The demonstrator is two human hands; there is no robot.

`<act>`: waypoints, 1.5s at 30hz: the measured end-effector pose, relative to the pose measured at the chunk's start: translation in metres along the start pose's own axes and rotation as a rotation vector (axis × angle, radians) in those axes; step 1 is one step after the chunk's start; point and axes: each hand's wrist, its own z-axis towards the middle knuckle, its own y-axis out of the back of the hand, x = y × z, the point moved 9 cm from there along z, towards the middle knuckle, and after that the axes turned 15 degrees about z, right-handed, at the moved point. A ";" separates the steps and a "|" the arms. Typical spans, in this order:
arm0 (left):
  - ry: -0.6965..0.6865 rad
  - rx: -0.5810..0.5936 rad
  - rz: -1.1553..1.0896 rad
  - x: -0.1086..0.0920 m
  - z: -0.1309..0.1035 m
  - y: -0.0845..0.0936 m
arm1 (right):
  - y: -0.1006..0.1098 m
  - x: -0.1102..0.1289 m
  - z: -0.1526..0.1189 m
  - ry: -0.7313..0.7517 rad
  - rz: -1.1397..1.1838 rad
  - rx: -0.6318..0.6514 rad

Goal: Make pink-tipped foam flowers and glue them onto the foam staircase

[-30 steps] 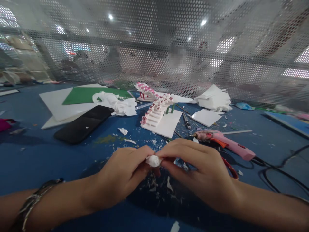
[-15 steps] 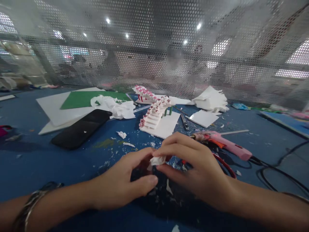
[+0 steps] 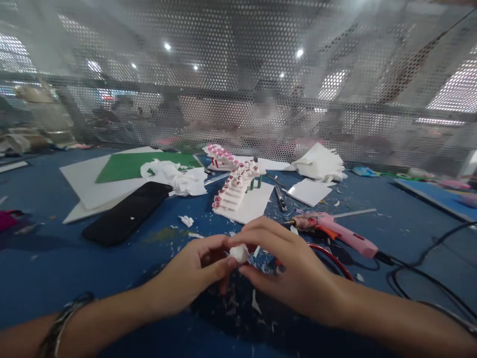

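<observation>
Since the preceding frame, the left thumb has risen from a gap below and now meets the white wad [image 3: 239, 254]; the whole view has tilted up a little. The wad sits between both sets of fingertips, held above the blue worktop [image 3: 122, 268], on the side away from the screen [image 3: 231, 109] that runs along the far edge. Left hand [image 3: 190, 271]: narrow, thumb on the wad's left flank, fingers curled behind. Right hand [image 3: 286, 261]: narrow, fingers arched over the top, thumb tip at the lower side — both hands appear to hold the piece. It lies to the right of the left thumb and to the left of the right palm; neither hand is clearly nearer. Its outline is roundish, so no long axis can be told (its underside is hidden). Toward the far edge stands the small stair model [image 3: 234, 197]. A pink glue gun [image 3: 348, 235] lies toward the right edge, and a red loop [image 3: 333, 258] shows just beside the right hand.
</observation>
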 end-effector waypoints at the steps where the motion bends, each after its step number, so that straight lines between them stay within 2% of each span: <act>1: 0.013 -0.016 -0.006 0.002 0.001 0.001 | 0.002 0.000 0.001 -0.011 0.002 -0.011; 6: 0.036 -0.048 -0.028 0.003 0.003 0.005 | 0.002 -0.005 0.002 -0.041 0.000 -0.003; 14: 0.109 0.037 -0.123 0.010 0.001 -0.001 | 0.001 -0.007 0.003 0.030 -0.044 -0.004; 23: 0.157 0.068 0.062 0.010 0.005 0.003 | -0.006 -0.006 0.000 0.010 -0.184 0.111; 32: 0.193 0.149 -0.064 0.016 0.005 -0.006 | -0.006 -0.017 0.003 -0.036 -0.017 0.101; 37: 0.226 0.224 -0.114 0.016 0.003 -0.012 | -0.010 -0.019 0.001 -0.099 0.055 0.162; 45: 0.151 0.192 -0.135 0.012 0.001 -0.008 | -0.010 -0.020 0.000 -0.046 -0.186 0.177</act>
